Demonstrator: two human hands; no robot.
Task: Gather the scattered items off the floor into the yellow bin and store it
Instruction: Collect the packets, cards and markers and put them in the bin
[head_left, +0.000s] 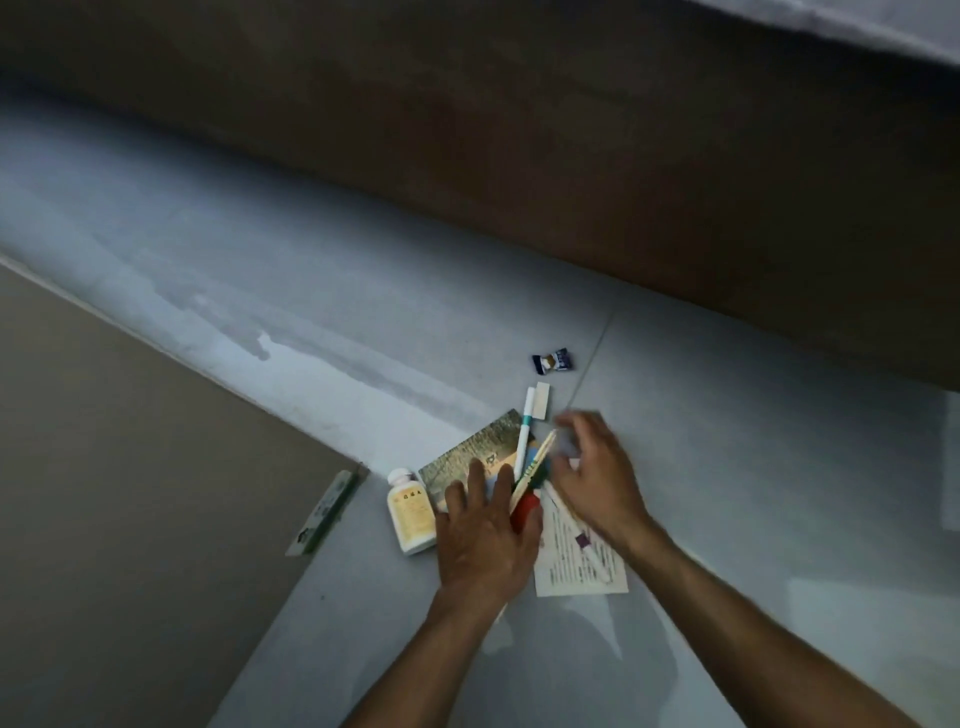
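Left hand flat and spread over the booklet and a red-tipped item, gripping nothing evident; right hand blurred, fingers curled near the pen and sticks — grasp cannot be told. Pile on the floor beside the white bottle; wrapped sweet and green box apart; yellow bin not in view. Best practice — sweep loose pieces onto the booklet, lift together, collect strays after.

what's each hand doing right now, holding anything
Left hand: open, fingers spread flat on the pile, over the red item.
Right hand: curled over the pile; blurred, so any grip cannot be told.
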